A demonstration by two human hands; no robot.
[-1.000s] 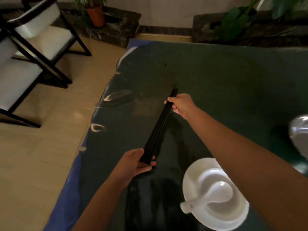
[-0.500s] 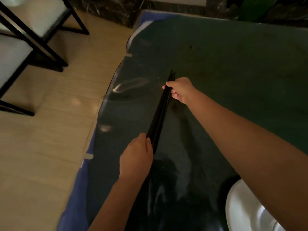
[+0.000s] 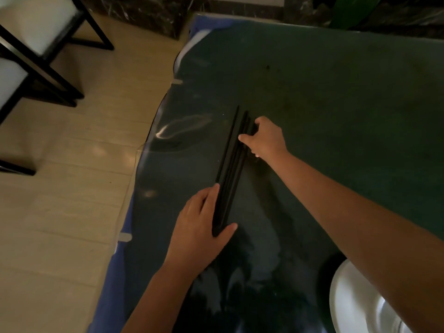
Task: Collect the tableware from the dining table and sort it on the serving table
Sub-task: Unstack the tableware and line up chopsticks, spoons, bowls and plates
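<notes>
black chopsticks [image 3: 230, 169] lying bundled on the table [image 3: 336, 104], my left hand [image 3: 199, 227] pinching their near end and my right hand [image 3: 266, 138] curled round the far end; sorting seems begun, white dish [image 3: 348, 306] unsorted.

A dining room: glass-topped table [image 3: 336, 97], white-cushioned chairs [image 3: 36, 27], tiled floor [image 3: 72, 188]

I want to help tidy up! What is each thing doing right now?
Chopsticks: a black bundle lying on the table, held at both ends.
Left hand: closed around the near end.
Right hand: gripping the far end.
White dish: on the table, partly out of view.
Chairs: standing empty.
</notes>
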